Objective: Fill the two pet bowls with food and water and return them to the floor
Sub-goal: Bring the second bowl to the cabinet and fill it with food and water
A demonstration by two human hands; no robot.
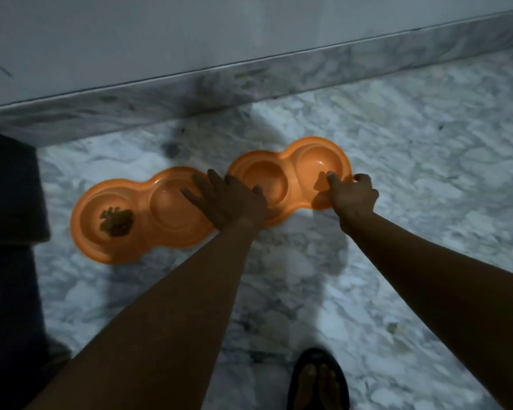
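Two orange double pet bowls lie side by side on the marble floor near the wall. The left bowl [142, 229] holds a small heap of dark food [116, 222] in its left cup; its right cup looks bare. The right bowl [290, 161] has both cups bare. My left hand [227, 199] hovers flat, fingers spread, over the gap between the two bowls. My right hand [353, 193] pinches the right bowl's near right rim, thumb inside the cup.
A grey wall with a marble skirting [249, 84] runs behind the bowls. A dark piece of furniture or fabric [9, 232] fills the left edge. My sandalled foot [319, 380] stands at the bottom. Marble floor [427, 161] spreads to the right.
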